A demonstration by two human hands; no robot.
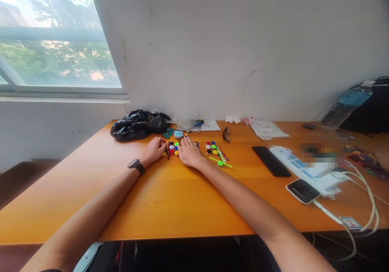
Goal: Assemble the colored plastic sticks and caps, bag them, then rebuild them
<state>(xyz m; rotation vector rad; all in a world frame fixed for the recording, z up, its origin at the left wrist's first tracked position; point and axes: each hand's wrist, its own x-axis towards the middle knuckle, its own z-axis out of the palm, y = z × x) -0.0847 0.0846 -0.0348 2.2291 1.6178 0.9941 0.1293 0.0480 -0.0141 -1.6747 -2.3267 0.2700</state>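
Several coloured discs [172,152] in red, green, blue, yellow and white lie in close rows on the wooden table. My right hand [190,150] lies flat over part of these rows, fingers stretched forward, hiding what is beneath. At the left end of the rows, my left hand [154,150] has its fingers curled together beside dark thin sticks [168,150]; whatever it pinches is too small to make out. To the right sits a second group of discs [208,146], flanked by thin coloured sticks [221,152]. A bright green arrow-shaped piece [220,163] lies just in front of it.
Behind my hands are a black plastic bag [136,126], a small round tin [178,134] and clear wrapping [187,123]. Glasses [226,134], a black phone [271,161], a white power strip [291,162] and a cabled device [303,191] occupy the right side.
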